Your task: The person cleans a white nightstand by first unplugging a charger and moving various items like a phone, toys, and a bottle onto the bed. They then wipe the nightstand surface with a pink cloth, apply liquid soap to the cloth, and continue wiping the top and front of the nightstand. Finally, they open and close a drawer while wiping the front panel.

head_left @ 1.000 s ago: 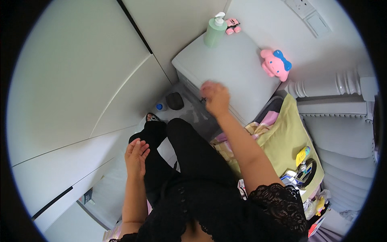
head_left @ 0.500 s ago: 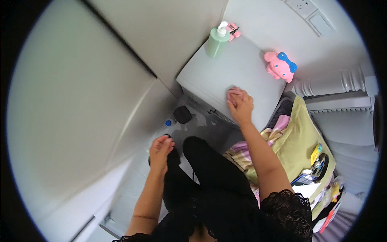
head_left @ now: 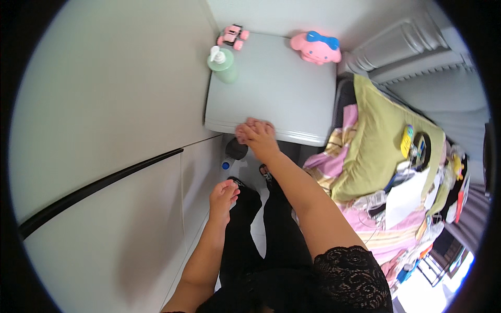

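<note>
My right hand (head_left: 261, 142) presses a crumpled pink cloth (head_left: 252, 124) against the front edge of a pale grey bedside cabinet (head_left: 276, 94). The fingers bend over the cloth and partly hide it. Lower down and to the left, my left hand (head_left: 224, 197) hangs in the air over the floor, its fingers loosely bent, with nothing visible in them. On the cabinet's far left corner stands a green pump bottle (head_left: 225, 68) with a white pump. Behind it is a pink toy car (head_left: 233, 36). A pink figure with a blue bow (head_left: 317, 49) rests at the far right.
A white wardrobe (head_left: 120, 94) with a long black handle borders the left. At the right lies a bed with a green pillow (head_left: 376, 141), papers and cables on it. Between wardrobe and cabinet, a blue-capped bottle (head_left: 226, 166) and a dark round object (head_left: 237, 150) sit low down.
My right hand has wiped the cloth from the cabinet top's right part to its front left edge. The view has turned and shifted, and my left hand stays low, apart from the cabinet.
</note>
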A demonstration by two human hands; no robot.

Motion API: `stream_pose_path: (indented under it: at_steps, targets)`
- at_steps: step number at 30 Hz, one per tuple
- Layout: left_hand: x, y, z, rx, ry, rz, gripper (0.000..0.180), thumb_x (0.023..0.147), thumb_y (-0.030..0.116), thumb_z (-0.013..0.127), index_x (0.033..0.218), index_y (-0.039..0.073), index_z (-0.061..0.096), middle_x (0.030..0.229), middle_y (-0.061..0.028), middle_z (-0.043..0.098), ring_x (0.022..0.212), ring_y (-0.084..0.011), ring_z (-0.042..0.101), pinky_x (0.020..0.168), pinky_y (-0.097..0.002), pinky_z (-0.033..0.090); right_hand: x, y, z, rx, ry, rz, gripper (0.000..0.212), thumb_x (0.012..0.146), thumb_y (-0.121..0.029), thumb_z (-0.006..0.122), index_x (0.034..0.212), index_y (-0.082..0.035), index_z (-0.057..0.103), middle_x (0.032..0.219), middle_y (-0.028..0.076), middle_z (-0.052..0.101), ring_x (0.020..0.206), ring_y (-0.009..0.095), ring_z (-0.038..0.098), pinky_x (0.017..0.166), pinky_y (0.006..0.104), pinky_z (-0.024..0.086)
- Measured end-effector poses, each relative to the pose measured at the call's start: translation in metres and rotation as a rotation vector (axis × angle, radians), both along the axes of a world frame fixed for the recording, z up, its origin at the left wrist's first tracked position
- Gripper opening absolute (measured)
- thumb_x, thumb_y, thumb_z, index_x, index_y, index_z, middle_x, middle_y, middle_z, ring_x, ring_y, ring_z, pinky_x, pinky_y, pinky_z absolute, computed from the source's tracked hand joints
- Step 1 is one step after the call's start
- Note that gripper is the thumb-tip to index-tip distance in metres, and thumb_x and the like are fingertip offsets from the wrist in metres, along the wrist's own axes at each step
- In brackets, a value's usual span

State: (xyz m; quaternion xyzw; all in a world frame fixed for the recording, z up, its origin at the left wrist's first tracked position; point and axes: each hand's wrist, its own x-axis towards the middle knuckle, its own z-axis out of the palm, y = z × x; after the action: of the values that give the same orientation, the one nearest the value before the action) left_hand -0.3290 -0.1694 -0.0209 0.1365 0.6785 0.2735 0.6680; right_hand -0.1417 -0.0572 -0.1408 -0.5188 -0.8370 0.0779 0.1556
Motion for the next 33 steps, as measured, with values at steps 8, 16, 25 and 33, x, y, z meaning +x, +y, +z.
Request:
stream_pose_path:
  at_steps: [8, 16, 25, 33]
  targets:
    - [0.031, -0.007, -0.017, -0.021, -0.062, -0.194, 0.03, 0.089, 0.023, 0.063, 0.112, 0.006, 0.056, 0.099, -0.0043, 0.062, 0.088, -0.0137, 0.06, 0.077, -0.0288, 0.047, 0.09, -0.143, 0.024, -0.396, 0.357, -0.61, 0.027, 0.083, -0.02, 0.06, 0.107, -0.009, 0.066, 0.13, 0.011, 0.05, 0.11, 0.037, 0.052, 0.09, 0.0444, 0.046]
    - [0.039, -0.035, -0.054, 0.009, -0.021, -0.162, 0.029, 0.093, 0.025, 0.059, 0.114, 0.006, 0.054, 0.101, -0.005, 0.062, 0.09, -0.0159, 0.06, 0.08, -0.0313, 0.048, 0.109, -0.097, -0.001, 0.022, 0.866, -1.104, 0.047, 0.093, -0.03, 0.049, 0.125, 0.004, 0.047, 0.116, 0.026, 0.056, 0.108, 0.041, 0.054, 0.093, 0.0418, 0.043]
    - [0.001, -0.092, -0.091, -0.101, 0.008, -0.142, 0.033, 0.091, 0.027, 0.063, 0.116, 0.007, 0.055, 0.106, -0.0073, 0.061, 0.093, -0.0182, 0.06, 0.082, -0.034, 0.048, 0.038, -0.035, -0.029, -0.229, 0.639, -1.505, 0.054, 0.096, -0.028, 0.047, 0.142, -0.004, 0.031, 0.115, 0.031, 0.04, 0.089, 0.044, 0.056, 0.082, 0.0455, 0.047]
    - [-0.042, -0.079, -0.097, -0.081, 0.042, -0.046, 0.031, 0.09, 0.024, 0.064, 0.114, 0.007, 0.056, 0.104, -0.0065, 0.061, 0.092, -0.0174, 0.06, 0.082, -0.0336, 0.047, -0.084, -0.007, -0.009, -0.65, 1.458, -1.168, 0.05, 0.093, -0.023, 0.051, 0.141, -0.021, 0.038, 0.118, 0.021, 0.04, 0.101, 0.038, 0.051, 0.079, 0.0435, 0.05]
